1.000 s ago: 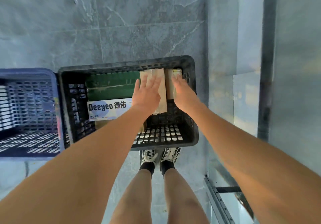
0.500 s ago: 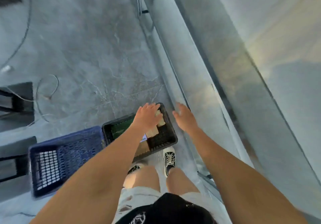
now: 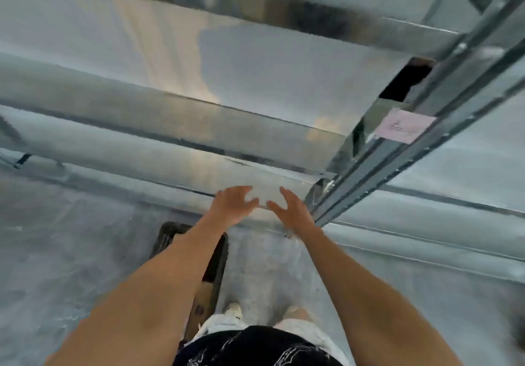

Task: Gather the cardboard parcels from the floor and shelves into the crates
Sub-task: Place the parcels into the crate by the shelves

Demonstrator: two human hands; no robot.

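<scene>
Fingers of both hands spread and loose, gripping nothing. Left hand and right hand are raised side by side, palms turned toward each other with a gap between. That reads as hands shaped to take a box from two sides, though no box lies between them.

Landmark: black crate on the floor, below the left forearm. Most of it is hidden by that arm. A strip of brown cardboard, a parcel, shows inside its near end, so at least one parcel sits in the crate. How full the crate is cannot be told.

Beyond the crate, past both hands, metal shelves run across the view in tiers. An upright post rises to the right of the hands. A pale label sits beside the post, higher up. Frame is motion-blurred; no parcel can be made out on the shelf faces in view.

Judgement: hands are empty over the crate side and aimed at the lowest shelf, so the step in hand looks like a reach for the next parcel. The target is not visible.
</scene>
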